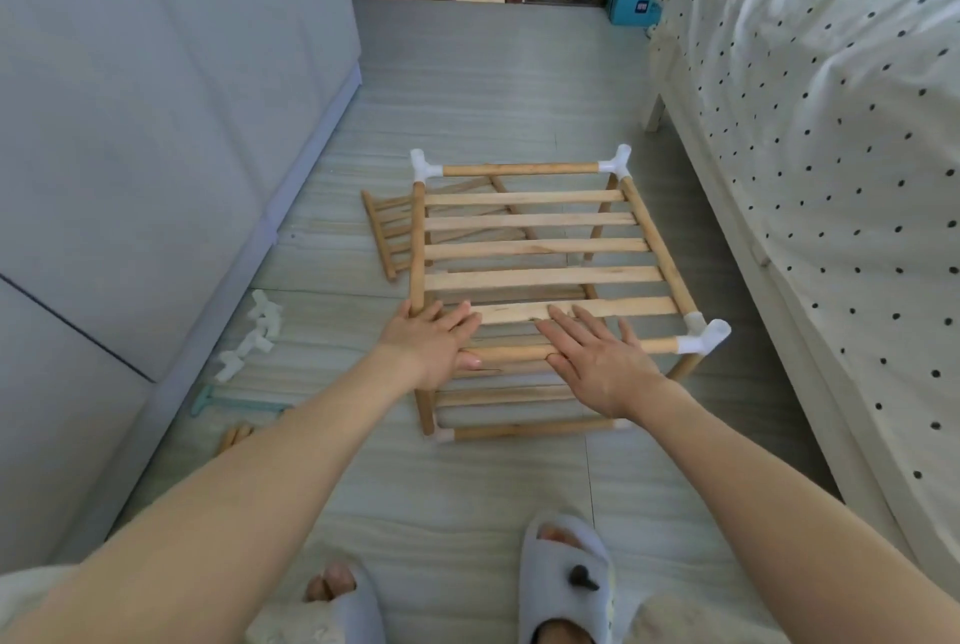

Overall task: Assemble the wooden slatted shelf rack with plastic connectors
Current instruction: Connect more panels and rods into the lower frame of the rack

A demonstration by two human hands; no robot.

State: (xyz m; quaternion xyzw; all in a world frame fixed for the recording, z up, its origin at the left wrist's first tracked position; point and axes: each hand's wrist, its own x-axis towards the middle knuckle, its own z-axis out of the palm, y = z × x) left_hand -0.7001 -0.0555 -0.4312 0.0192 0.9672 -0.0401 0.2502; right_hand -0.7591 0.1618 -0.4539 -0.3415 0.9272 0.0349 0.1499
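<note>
Head: spare connectors (pixel 249 337) beside rack (pixel 540 248)

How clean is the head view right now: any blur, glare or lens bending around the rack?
Head view: even daylight, no glare; rack and both hands, left hand and right hand, sharp; wide-angle bending curves the wardrobe and bed edges.

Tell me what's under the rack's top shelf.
Through the top shelf slats: a lower shelf and a spare slatted panel on the floor. Both hands cover the near edge, hiding what lies below.
</note>
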